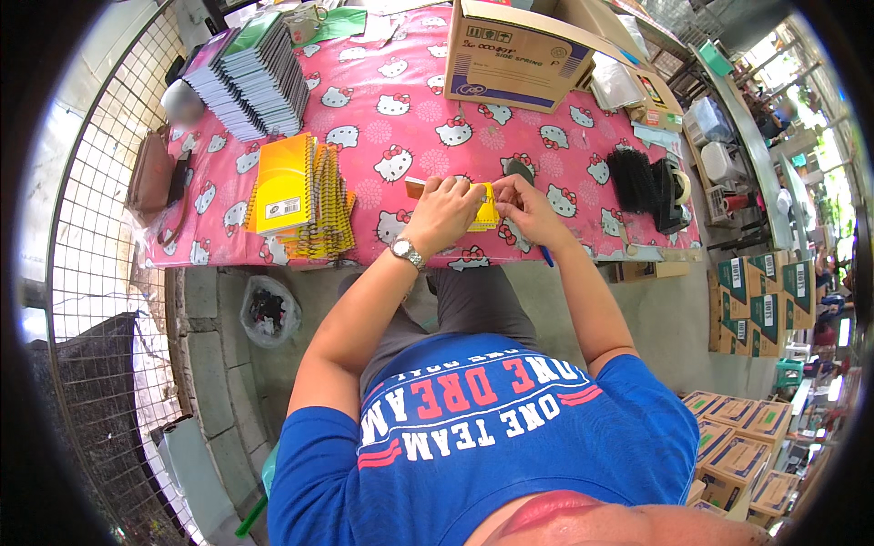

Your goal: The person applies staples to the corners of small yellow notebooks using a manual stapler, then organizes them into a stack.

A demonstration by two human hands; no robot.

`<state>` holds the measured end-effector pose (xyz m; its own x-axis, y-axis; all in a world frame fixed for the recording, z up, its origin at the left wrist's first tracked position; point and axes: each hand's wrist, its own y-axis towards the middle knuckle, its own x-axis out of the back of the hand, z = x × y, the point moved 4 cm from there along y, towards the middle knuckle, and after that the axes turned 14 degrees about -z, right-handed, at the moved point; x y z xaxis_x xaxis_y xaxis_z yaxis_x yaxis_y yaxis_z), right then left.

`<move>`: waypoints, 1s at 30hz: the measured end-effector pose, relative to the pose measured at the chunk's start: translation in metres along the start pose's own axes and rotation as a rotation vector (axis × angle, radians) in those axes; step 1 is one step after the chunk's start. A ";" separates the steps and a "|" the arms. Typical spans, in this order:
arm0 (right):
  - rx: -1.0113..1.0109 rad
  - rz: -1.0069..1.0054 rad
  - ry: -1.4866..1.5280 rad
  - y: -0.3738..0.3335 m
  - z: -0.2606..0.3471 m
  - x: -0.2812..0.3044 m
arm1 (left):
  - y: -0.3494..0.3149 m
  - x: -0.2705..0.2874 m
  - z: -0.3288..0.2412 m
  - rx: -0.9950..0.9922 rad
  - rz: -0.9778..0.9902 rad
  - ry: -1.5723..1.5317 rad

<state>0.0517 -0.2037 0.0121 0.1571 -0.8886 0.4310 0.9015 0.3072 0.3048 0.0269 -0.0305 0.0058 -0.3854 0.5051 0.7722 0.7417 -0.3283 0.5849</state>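
A yellow spiral notebook [485, 215] lies near the table's front edge, partly covered by my hands. My left hand [443, 217], with a metal watch on its wrist, bends its fingers over the notebook and grips it. At the notebook's right side my right hand [530, 211] is closed in a pinch by the wire edge; whatever sits between those fingertips is too small to make out. A blue stick-like end [546, 256] shows below the right hand. Just beyond that hand lies a dark oval object [519, 169]. To the left stands a stack of yellow spiral notebooks [289, 196].
The table has a pink patterned cover [382, 118]. Tall notebook stacks [259, 77] stand far left, near a brown bag [150, 177]. A cardboard box [514, 59] is at the back; a tape dispenser [674, 196] and black bristly item [630, 182] sit right.
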 end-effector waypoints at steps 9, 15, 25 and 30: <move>-0.589 0.220 0.259 0.031 -0.062 0.002 | -0.003 0.008 -0.002 0.004 -0.053 -0.022; 0.328 0.253 -0.661 0.047 -0.113 0.024 | -0.008 0.004 0.004 0.085 0.073 -0.073; -0.316 0.224 0.171 0.034 -0.039 0.016 | -0.017 -0.003 0.015 0.105 -0.026 0.050; -0.409 0.348 0.111 0.023 -0.046 -0.003 | -0.012 0.004 0.011 0.089 -0.120 -0.001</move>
<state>0.0907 -0.2096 -0.0217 0.4960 -0.7952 0.3486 0.8683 0.4519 -0.2047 0.0224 -0.0159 -0.0005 -0.4738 0.5369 0.6980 0.7360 -0.1939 0.6487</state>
